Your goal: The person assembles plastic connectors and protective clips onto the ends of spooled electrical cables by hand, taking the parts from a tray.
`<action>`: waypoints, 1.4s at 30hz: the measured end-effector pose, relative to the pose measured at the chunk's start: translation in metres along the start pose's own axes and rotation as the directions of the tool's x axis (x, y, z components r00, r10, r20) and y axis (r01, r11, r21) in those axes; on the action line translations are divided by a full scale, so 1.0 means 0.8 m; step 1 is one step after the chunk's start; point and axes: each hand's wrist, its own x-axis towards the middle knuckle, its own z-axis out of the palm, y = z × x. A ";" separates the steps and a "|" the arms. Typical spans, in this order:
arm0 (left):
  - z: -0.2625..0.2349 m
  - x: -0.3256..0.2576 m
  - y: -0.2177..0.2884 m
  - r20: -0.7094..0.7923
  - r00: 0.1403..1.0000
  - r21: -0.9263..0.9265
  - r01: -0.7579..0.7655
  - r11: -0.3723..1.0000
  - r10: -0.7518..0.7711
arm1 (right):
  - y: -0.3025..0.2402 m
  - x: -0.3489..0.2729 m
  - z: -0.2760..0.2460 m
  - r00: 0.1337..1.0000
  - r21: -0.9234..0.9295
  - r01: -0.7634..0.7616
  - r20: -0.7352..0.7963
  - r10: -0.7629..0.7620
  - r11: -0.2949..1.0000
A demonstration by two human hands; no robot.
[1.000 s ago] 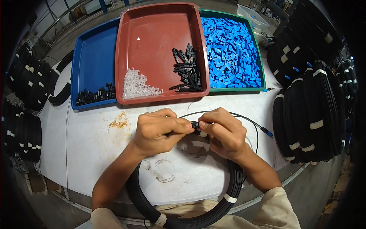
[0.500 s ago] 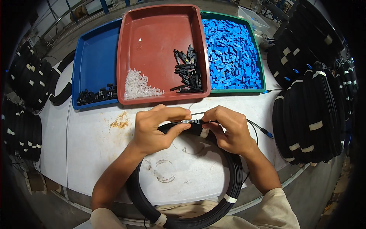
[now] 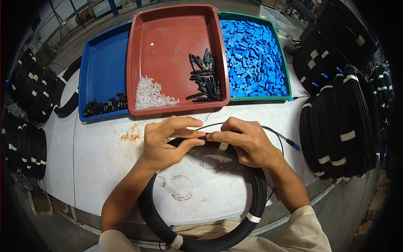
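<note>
Thumb and fingers of my left hand (image 3: 166,140) pinch a small dark cable connector (image 3: 203,137), mostly covered by the fingertips. From the right, my right hand (image 3: 247,143) closes in on the same connector, its index fingertip pressed against the end; its thumb is hidden. Under both hands lies a large coil of black cable (image 3: 261,193), bound with white tape, its lower part reaching past the table edge over my lap. A loose cable loops out behind my right hand and ends in a blue-tipped connector (image 3: 296,147).
Across the back stand a blue tray (image 3: 105,63) with small black parts, a red tray (image 3: 168,46) with clear sleeves and black connector bodies, and a green tray (image 3: 252,100) full of blue housings. Stacked black cable coils (image 3: 336,126) crowd the right; more coils (image 3: 31,147) stand left.
My right hand has shifted left, bringing its index fingertip onto the connector. My left fingers now cover more of the connector, which showed in the gap between the hands before.
</note>
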 end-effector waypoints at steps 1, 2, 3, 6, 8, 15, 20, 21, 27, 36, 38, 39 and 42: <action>-0.002 0.000 0.000 -0.001 1.000 0.002 0.018 1.000 -0.018 | 0.000 0.000 0.002 1.000 0.026 -0.014 0.001 0.014 1.000; -0.004 0.002 0.004 0.000 0.999 0.009 0.033 0.999 -0.033 | -0.002 0.000 0.001 1.000 0.026 -0.013 -0.003 0.013 1.000; -0.004 0.003 0.006 0.003 1.000 0.011 0.031 0.999 -0.031 | -0.004 0.000 0.000 0.998 0.060 -0.065 -0.017 0.066 0.996; -0.001 0.004 0.006 -0.009 1.000 0.004 0.009 1.000 -0.009 | -0.001 -0.001 0.001 0.999 0.024 -0.047 -0.017 0.047 0.999; -0.001 0.001 0.001 0.000 1.000 -0.008 0.010 1.000 -0.010 | 0.003 -0.002 0.005 1.000 -0.044 0.023 -0.002 -0.023 0.999; -0.002 -0.002 0.006 -0.036 0.997 0.000 0.062 0.998 -0.062 | 0.006 0.001 0.019 0.993 -0.104 0.098 -0.055 -0.104 0.990; -0.004 0.008 0.012 0.082 0.993 0.186 -0.095 0.978 0.081 | 0.010 -0.006 0.024 0.977 -0.086 0.130 -0.161 -0.143 0.988; -0.002 0.009 0.016 0.091 0.993 0.204 -0.091 0.975 0.074 | 0.011 -0.007 0.023 0.980 -0.076 0.136 -0.138 -0.145 0.988; -0.018 0.019 0.019 0.057 0.998 0.253 -0.048 0.966 0.034 | 0.010 -0.007 0.028 0.985 -0.012 0.118 -0.125 -0.119 0.993; -0.110 0.092 -0.043 0.225 0.937 0.716 0.028 0.698 -0.269 | 0.007 -0.003 0.026 0.993 0.021 0.072 -0.098 -0.070 0.997; -0.113 0.097 -0.059 0.352 0.827 0.805 -0.029 0.593 -0.438 | 0.009 -0.004 0.028 0.992 0.051 0.054 -0.114 -0.047 0.997; -0.112 0.096 -0.067 0.352 0.827 0.805 -0.029 0.593 -0.439 | 0.007 -0.003 0.027 0.993 0.056 0.044 -0.110 -0.037 0.997; -0.108 0.097 -0.082 0.469 0.828 0.740 -0.177 0.648 -0.309 | 0.005 -0.002 0.025 0.996 0.049 0.017 -0.094 -0.013 0.999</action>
